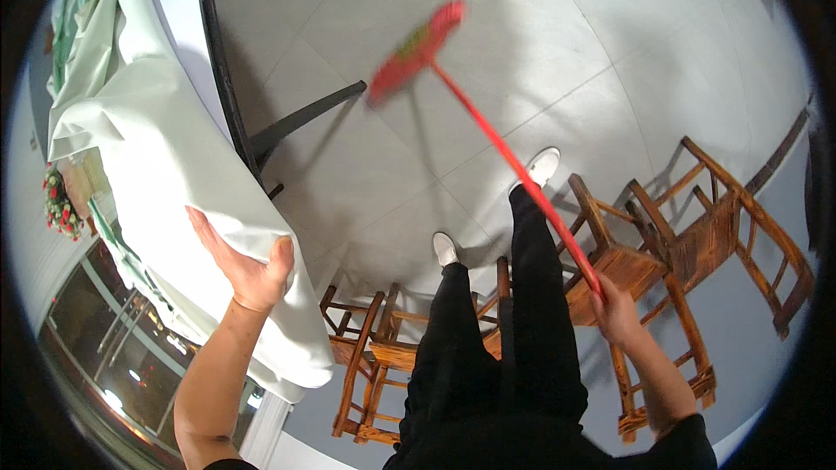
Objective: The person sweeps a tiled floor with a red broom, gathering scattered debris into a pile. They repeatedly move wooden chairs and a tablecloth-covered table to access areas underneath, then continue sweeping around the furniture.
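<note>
My right hand (616, 309) is wrapped round the upper end of a red broom handle (514, 161). Out ahead on the floor, the broom's red head (416, 52) is smeared by motion, with a greenish patch along it. My left hand (252, 271) holds a large white tablecloth (161, 135) at the left, thumb and fingers on either side of a bulge of the cloth. Part of that grip is hidden in the folds. Beside the cloth runs a table's black edge (218, 78), and a dark table leg (309, 113) reaches toward the broom head.
Wooden chairs stand behind me, one pair at the right (705, 239) and others near my left leg (383, 352). Grey tiles (557, 35) make up the floor. Red flowers (61, 204) and a dark window (113, 348) are at the far left.
</note>
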### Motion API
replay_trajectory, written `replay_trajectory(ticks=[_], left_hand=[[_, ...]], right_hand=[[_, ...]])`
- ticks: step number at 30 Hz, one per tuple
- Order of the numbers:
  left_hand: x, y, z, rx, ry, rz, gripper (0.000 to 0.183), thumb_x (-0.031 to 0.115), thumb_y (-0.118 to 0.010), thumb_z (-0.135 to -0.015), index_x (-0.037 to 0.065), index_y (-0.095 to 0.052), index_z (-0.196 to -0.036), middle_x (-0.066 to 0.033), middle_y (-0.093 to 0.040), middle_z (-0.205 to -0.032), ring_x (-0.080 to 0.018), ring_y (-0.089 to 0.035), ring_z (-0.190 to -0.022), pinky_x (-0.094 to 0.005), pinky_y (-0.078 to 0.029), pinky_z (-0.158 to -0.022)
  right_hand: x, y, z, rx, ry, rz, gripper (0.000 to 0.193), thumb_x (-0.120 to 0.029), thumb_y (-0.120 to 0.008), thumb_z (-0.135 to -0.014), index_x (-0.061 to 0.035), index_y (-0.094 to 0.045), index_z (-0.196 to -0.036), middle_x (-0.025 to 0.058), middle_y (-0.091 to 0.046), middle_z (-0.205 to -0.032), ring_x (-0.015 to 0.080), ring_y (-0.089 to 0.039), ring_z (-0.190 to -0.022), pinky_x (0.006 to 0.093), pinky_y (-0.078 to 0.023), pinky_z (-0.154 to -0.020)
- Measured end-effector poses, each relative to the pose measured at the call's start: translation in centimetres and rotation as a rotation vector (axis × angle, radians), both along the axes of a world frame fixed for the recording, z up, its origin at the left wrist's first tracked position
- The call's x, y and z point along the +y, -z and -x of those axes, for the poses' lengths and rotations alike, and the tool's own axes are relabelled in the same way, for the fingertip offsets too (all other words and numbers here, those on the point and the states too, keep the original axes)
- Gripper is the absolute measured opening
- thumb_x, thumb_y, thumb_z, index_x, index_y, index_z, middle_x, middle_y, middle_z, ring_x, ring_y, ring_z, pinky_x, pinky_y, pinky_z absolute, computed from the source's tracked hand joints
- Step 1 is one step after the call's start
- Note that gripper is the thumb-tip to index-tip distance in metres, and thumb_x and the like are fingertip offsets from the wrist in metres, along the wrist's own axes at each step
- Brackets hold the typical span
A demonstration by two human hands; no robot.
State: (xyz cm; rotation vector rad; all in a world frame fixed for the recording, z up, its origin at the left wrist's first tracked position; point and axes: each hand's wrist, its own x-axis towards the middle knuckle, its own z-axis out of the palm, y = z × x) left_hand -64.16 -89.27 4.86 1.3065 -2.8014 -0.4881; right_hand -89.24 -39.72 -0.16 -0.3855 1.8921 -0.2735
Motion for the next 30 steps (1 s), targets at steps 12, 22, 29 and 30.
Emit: replay_trajectory(ticks=[12, 22, 29, 30], left_hand=[[-0.5, 0.0, 0.8, 0.116, 0.037, -0.045, 0.110, 0.066, -0.067, -0.077, -0.006, -0.021, -0.146, -0.0238, -0.036, -0.139, -0.0348, -0.038, -0.128, -0.0465, -0.026, -0.111], [-0.9, 0.4, 0.9, 0.141, 0.119, 0.005, 0.089, 0.053, -0.065, -0.085, -0.004, -0.031, -0.145, -0.0190, -0.046, -0.131, -0.0299, -0.044, -0.121, -0.0406, -0.032, -0.107], [-0.2, 0.5, 1.3, -0.075, 0.107, 0.276, 0.100, 0.054, -0.066, -0.079, 0.002, -0.023, -0.152, -0.0241, -0.018, -0.158, -0.0414, -0.011, -0.148, -0.0543, -0.008, -0.119], [-0.1, 0.3, 1.4, -0.076, 0.113, 0.278, 0.100, 0.053, -0.067, -0.078, 0.003, -0.023, -0.152, -0.0241, -0.017, -0.158, -0.0414, -0.010, -0.148, -0.0546, -0.008, -0.119]], right_hand=[[-7.4, 18.7, -28.1, -0.289, 0.038, 0.129, 0.044, -0.039, -0.063, -0.089, -0.0083, -0.062, -0.120, 0.0204, -0.068, -0.105, 0.0396, -0.065, -0.097, 0.0487, -0.052, -0.081], [-31.6, 24.4, -32.5, -0.235, -0.089, 0.386, 0.029, -0.027, -0.057, -0.091, -0.0004, -0.065, -0.099, 0.0214, -0.068, -0.087, 0.0399, -0.066, -0.083, 0.0498, -0.052, -0.074], [-0.5, 10.5, -22.4, -0.137, -0.279, -0.240, 0.045, -0.049, -0.051, -0.096, -0.0107, -0.065, -0.115, 0.0159, -0.071, -0.096, 0.0348, -0.068, -0.093, 0.0484, -0.054, -0.080], [1.7, 8.4, -18.5, -0.143, -0.283, -0.331, 0.041, -0.048, -0.052, -0.096, -0.0128, -0.065, -0.114, 0.0135, -0.070, -0.094, 0.0324, -0.069, -0.090, 0.0474, -0.054, -0.076]])
